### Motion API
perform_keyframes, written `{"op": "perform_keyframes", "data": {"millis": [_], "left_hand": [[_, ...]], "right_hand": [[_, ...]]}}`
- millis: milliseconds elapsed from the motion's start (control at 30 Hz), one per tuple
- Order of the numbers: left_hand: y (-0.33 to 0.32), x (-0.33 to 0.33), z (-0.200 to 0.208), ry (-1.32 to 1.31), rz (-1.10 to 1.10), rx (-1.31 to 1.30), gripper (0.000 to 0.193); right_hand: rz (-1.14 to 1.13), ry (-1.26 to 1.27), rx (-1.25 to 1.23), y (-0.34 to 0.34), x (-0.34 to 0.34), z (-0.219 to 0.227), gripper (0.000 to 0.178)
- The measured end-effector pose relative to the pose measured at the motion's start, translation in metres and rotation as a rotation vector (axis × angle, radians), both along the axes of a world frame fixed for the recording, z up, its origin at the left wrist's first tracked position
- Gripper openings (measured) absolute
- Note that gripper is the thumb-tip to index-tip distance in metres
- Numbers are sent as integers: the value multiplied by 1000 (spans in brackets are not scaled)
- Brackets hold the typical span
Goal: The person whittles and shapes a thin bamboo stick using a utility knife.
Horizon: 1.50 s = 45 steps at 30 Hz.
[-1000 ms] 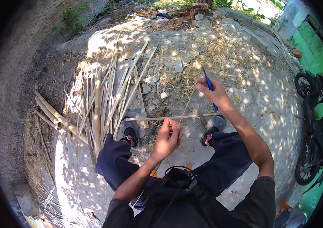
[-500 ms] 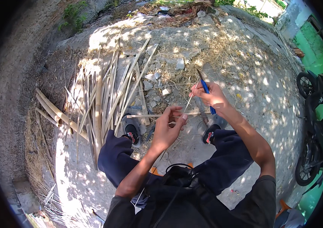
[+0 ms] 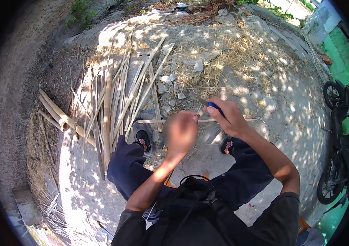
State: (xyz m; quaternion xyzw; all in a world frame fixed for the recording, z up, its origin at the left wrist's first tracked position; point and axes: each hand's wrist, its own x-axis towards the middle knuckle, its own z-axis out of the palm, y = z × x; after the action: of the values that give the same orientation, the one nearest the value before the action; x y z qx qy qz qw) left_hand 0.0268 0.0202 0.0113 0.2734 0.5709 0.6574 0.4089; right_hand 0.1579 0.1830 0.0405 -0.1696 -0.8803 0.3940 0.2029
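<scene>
My right hand [image 3: 228, 117] is closed round the blue handle of a knife [image 3: 216, 108], whose dark blade points up and left. The blade lies against or very close to the upper part of a thin bamboo strip [image 3: 199, 111]. My left hand [image 3: 180, 133], smeared over much of its back, pinches that strip between the fingertips just below the blade. Behind both hands, a longer flat bamboo strip [image 3: 158, 121] runs crosswise between my shoes; whether it touches the ground cannot be made out.
Many split bamboo strips [image 3: 133, 95] lie in a heap on the left, beside thicker bamboo poles [image 3: 74, 128]. Broken stones [image 3: 165, 79] and dry shavings [image 3: 223, 53] cover the ground ahead. A black motorcycle [image 3: 338, 143] stands by the green wall [image 3: 340, 61] at right.
My right hand has turned the knife from pointing up to pointing left, bringing its blade to the strip. The left hand's fingers have closed in on the strip.
</scene>
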Motion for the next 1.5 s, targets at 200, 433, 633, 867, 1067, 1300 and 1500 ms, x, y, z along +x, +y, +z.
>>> {"op": "perform_keyframes", "data": {"millis": [200,433,633,867,1067,1300,1500], "left_hand": [[-4,0,3,-201,-70,96,8],[-7,-1,5,-197,-114,110,9],[-9,0,6,-223,-124,95,15],[-17,0,1,-218,-144,37,16],[-11,-1,-3,-234,-95,22,19],[-12,1,0,-280,-136,54,19],[-12,1,2,-233,-144,55,19]], "right_hand": [[21,-34,154,-15,0,0,28],[27,-27,238,-15,1,-2,26],[-41,0,265,-9,2,-3,27],[-301,-42,197,29,6,2,30],[2,-35,183,1,3,13,26],[84,-60,247,-9,4,-5,26],[101,-74,227,-12,6,-2,26]]}}
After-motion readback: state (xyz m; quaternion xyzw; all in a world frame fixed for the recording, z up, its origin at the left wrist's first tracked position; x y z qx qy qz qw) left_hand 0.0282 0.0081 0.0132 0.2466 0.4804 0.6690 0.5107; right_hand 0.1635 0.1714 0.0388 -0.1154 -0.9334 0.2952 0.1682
